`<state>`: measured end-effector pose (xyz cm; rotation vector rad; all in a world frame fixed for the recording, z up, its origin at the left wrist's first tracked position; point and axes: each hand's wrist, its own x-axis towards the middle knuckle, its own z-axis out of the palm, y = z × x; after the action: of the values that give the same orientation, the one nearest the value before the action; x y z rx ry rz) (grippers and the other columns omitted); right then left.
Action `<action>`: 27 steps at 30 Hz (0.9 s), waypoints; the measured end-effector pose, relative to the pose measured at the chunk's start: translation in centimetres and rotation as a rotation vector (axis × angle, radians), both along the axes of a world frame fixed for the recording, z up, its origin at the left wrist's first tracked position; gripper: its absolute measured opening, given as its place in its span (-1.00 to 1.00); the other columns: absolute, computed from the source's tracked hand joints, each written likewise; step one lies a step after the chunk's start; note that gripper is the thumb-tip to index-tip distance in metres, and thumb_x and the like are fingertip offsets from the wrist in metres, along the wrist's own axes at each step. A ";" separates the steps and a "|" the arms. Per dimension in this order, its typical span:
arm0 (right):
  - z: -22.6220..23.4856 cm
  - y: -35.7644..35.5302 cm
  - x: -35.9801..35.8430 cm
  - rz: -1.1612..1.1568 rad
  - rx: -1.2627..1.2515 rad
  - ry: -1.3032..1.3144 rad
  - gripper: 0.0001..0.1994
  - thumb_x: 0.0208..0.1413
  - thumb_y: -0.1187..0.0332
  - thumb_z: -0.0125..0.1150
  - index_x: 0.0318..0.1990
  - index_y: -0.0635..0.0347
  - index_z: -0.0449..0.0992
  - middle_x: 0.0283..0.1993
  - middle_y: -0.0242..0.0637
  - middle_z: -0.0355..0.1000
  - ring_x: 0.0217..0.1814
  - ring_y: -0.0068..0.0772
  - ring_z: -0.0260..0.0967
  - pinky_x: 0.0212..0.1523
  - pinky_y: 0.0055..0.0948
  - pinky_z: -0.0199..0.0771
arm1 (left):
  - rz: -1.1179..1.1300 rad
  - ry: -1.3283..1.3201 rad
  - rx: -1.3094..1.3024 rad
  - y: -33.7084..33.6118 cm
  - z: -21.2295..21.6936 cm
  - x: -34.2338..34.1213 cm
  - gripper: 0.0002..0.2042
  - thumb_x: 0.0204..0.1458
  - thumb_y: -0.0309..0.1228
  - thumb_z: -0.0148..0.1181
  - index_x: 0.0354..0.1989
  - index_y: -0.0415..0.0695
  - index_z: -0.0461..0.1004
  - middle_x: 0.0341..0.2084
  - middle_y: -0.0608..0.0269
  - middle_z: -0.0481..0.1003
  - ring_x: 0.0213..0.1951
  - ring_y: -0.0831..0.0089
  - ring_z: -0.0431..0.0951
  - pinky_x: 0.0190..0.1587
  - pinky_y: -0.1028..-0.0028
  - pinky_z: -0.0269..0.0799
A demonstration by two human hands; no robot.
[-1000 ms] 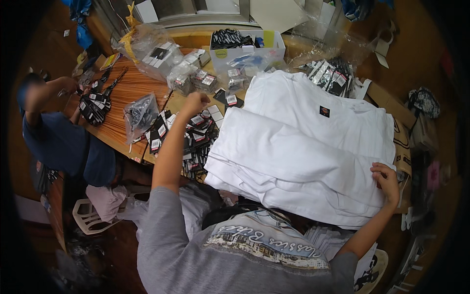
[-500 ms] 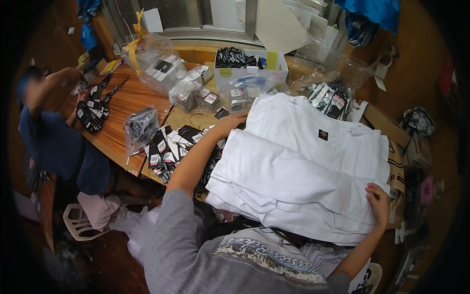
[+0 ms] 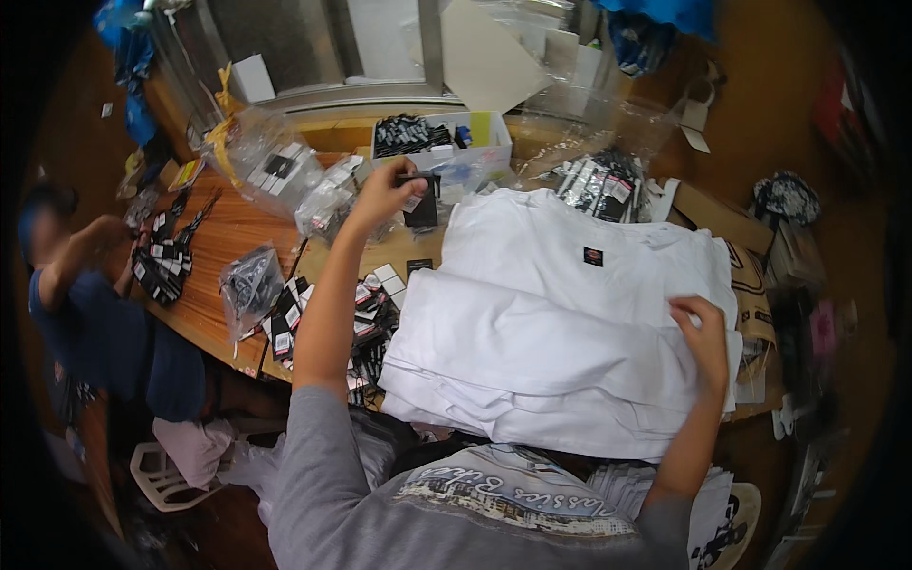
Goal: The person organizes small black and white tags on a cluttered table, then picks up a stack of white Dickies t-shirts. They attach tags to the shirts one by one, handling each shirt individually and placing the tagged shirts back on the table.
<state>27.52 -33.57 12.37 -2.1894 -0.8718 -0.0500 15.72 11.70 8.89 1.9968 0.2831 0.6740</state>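
My left hand (image 3: 388,198) is raised over the back of the table, its fingers closed on a black hang tag (image 3: 421,206). Before me lies a thick stack of white T-shirts (image 3: 532,342), with the top one partly folded over and a small dark label (image 3: 593,256) at its neck. My right hand (image 3: 700,332) is at the right side of the top shirt, fingers loosely bent and apart. Left of the stack is a heap of black and white hang tags (image 3: 375,318). Another single dark tag (image 3: 419,266) lies by the stack's left edge.
A white box (image 3: 489,152) of black tags stands at the back, beside bagged tag bundles (image 3: 328,204). More tags (image 3: 603,185) lie behind the shirts. At the left, a co-worker in blue (image 3: 104,328) handles tags (image 3: 161,271). A clear bag (image 3: 252,290) sits on the wooden table.
My left hand has left the shirt stack's left edge and now holds up a tag. My right hand has moved inward from the stack's right edge. The view has shifted slightly.
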 end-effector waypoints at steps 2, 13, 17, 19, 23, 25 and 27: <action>0.0 3.7 -0.3 0.152 0.158 0.144 -0.86 -0.15 0.49 0.09 -0.37 0.34 0.45 -0.35 -0.24 0.42 -0.36 -0.50 0.32 -0.28 -0.59 0.28 | -0.073 -0.062 -0.220 -4.0 3.3 0.8 -0.82 -0.17 -0.42 0.16 -0.52 -0.14 0.24 -0.67 0.45 0.32 -0.58 0.73 0.30 -0.55 0.69 0.20; 0.1 12.3 0.2 0.425 0.388 0.583 -0.81 -0.15 0.42 0.14 -0.39 0.37 0.43 -0.58 -0.30 0.37 -0.55 -0.60 0.29 -0.48 -0.67 0.24 | -0.272 0.038 -0.257 -15.8 5.6 4.1 -0.80 -0.17 -0.36 0.16 -0.51 -0.17 0.28 -0.66 0.40 0.34 -0.63 0.71 0.30 -0.62 0.66 0.21; 0.6 6.1 3.4 0.374 0.210 0.452 -0.86 -0.14 0.46 0.07 -0.45 0.38 0.47 -0.67 -0.33 0.35 -0.62 -0.63 0.25 -0.54 -0.68 0.21 | -0.302 0.177 -0.253 -16.8 3.6 4.3 -0.80 -0.19 -0.35 0.17 -0.52 -0.17 0.29 -0.68 0.36 0.36 -0.65 0.68 0.31 -0.61 0.65 0.23; 0.7 2.8 4.8 0.364 0.218 0.552 -0.85 -0.09 0.48 0.00 -0.43 0.40 0.46 -0.68 -0.33 0.32 -0.63 -0.61 0.24 -0.54 -0.65 0.24 | -0.355 0.249 -0.302 -17.8 1.7 4.6 -0.80 -0.20 -0.35 0.18 -0.52 -0.17 0.30 -0.68 0.34 0.37 -0.66 0.67 0.32 -0.62 0.65 0.24; 0.9 -1.4 6.4 0.236 0.095 0.501 -0.87 -0.16 0.51 0.04 -0.43 0.38 0.47 -0.66 -0.30 0.34 -0.60 -0.59 0.27 -0.51 -0.62 0.27 | -0.516 0.419 -0.512 -20.2 -1.4 5.6 -0.82 -0.20 -0.38 0.17 -0.50 -0.19 0.33 -0.65 0.31 0.38 -0.66 0.64 0.35 -0.65 0.62 0.29; 0.4 -2.6 6.9 0.129 -0.033 0.419 -0.87 -0.22 0.52 0.10 -0.43 0.36 0.48 -0.65 -0.27 0.36 -0.59 -0.56 0.28 -0.50 -0.58 0.27 | -0.568 0.509 -0.550 -21.6 -1.6 6.0 -0.82 -0.20 -0.38 0.18 -0.49 -0.19 0.35 -0.64 0.29 0.39 -0.66 0.63 0.36 -0.64 0.63 0.30; -1.5 -3.6 7.9 0.085 -0.150 0.212 -0.85 -0.28 0.51 0.13 -0.44 0.32 0.48 -0.60 -0.21 0.38 -0.57 -0.45 0.31 -0.47 -0.52 0.29 | -0.680 0.535 -0.496 -22.9 -2.9 6.5 -0.80 -0.16 -0.33 0.16 -0.46 -0.20 0.37 -0.61 0.31 0.41 -0.64 0.66 0.34 -0.61 0.64 0.29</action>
<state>35.42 -37.14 10.87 -2.2426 -0.8698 0.2919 22.24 -11.15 5.98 1.6014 0.0564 -0.3447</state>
